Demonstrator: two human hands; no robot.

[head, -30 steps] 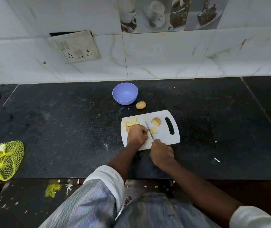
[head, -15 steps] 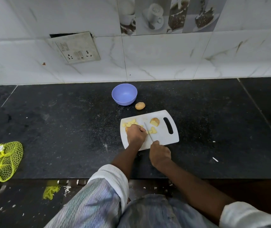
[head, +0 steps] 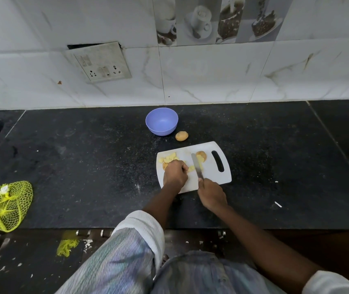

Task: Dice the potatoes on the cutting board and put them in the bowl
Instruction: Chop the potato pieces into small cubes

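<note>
A white cutting board [head: 213,172] lies on the black counter. Cut potato pieces [head: 168,158] sit at its far left corner. A potato half [head: 201,155] rests near the handle slot. My left hand [head: 175,173] presses down on a potato piece [head: 191,168] that mostly hides beneath it. My right hand [head: 211,195] grips a knife [head: 196,165], its blade lying just right of my left fingers and pointing away from me. An empty blue bowl [head: 162,121] stands behind the board. A whole potato [head: 181,136] lies beside the bowl.
A yellow mesh bag [head: 5,205] lies at the counter's front left edge. A switch plate [head: 98,62] hangs on the tiled wall. A dark recess opens at the far left of the counter. Small white scraps [head: 278,204] lie right of the board.
The knife blade has shifted slightly right and further from me, away from my left fingers. My left hand stays on the potato piece. The camera view has tilted a little.
</note>
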